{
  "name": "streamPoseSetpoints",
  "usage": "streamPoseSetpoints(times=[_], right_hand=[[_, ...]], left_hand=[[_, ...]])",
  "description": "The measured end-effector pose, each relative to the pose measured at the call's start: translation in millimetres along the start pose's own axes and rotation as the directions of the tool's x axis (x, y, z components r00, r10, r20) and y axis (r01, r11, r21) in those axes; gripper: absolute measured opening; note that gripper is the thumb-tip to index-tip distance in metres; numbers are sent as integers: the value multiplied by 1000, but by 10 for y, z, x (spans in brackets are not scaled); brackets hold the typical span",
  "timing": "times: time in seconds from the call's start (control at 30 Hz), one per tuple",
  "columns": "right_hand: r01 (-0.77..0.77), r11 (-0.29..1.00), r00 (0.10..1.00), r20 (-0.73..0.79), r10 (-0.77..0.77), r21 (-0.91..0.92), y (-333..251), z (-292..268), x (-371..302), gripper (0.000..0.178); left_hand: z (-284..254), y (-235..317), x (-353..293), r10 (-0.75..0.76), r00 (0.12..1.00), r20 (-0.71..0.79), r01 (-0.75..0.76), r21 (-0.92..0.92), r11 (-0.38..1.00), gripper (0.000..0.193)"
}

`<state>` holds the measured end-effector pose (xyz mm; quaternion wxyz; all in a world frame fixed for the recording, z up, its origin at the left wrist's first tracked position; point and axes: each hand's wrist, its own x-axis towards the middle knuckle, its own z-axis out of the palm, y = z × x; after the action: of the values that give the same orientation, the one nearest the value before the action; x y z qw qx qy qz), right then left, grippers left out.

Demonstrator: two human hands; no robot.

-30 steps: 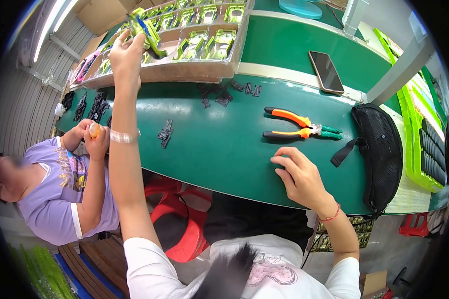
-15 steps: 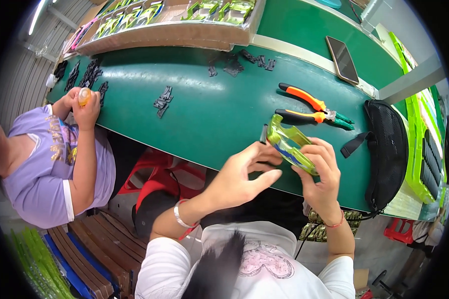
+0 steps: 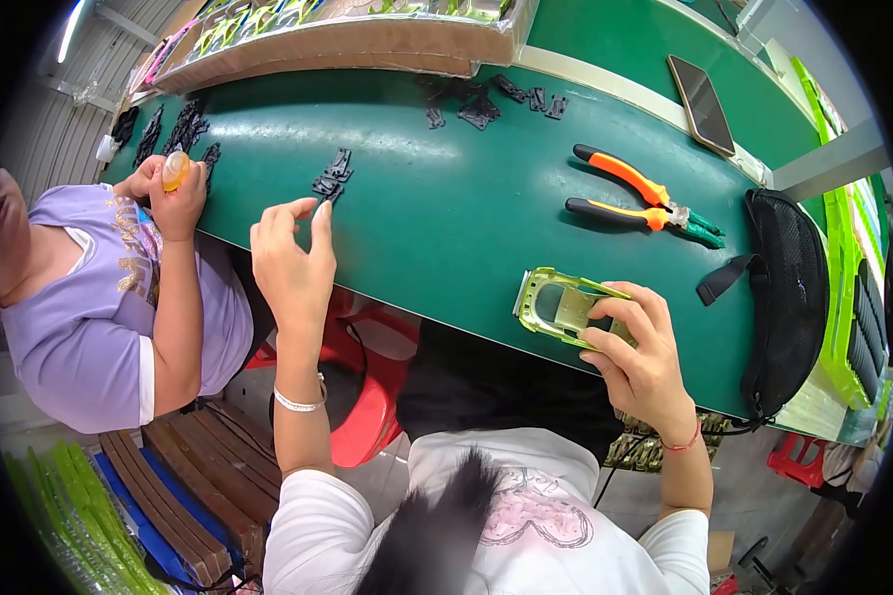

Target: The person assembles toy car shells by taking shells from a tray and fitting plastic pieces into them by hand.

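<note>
My right hand (image 3: 648,362) is closed on one end of a glossy green plastic frame (image 3: 544,322), a hollow, curved piece with openings and a dark strip at its left end. The frame is held over the table's near edge. My left hand (image 3: 293,263) is stretched out to the left, thumb and forefinger apart, with nothing seen between them. Just beyond its fingertips lies a small pile of black plastic parts (image 3: 332,175). Orange-and-black pliers (image 3: 635,193) with green-covered jaws lie open past my right hand.
More small black parts (image 3: 479,111) lie toward the back. A cardboard box (image 3: 337,48) of green pieces stands behind them. At the right are a phone (image 3: 701,104) and a black pouch (image 3: 786,297). A co-worker (image 3: 119,297) at the left holds an orange-and-clear object (image 3: 176,171).
My left hand has left the green frame and moved left to the small black pile. My right hand keeps the frame, now turned so its openings face up.
</note>
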<state>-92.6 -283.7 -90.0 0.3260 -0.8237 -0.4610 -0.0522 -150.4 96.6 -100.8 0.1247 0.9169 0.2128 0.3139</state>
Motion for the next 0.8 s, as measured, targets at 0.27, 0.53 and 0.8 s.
streamPoseSetpoints(times=[0.27, 0.53, 0.8], right_hand=[[-48, 996, 999, 13, 48, 72, 48, -10, 13, 26], [-45, 997, 999, 17, 44, 66, 52, -2, -3, 28], [-16, 1000, 999, -50, 15, -18, 4, -37, -75, 31]], left_hand=[[74, 26, -6, 3, 996, 93, -2, -9, 1000, 15], [-40, 182, -79, 66, 989, 129, -55, -84, 995, 15], [9, 163, -97, 65, 991, 121, -63, -17, 998, 14]])
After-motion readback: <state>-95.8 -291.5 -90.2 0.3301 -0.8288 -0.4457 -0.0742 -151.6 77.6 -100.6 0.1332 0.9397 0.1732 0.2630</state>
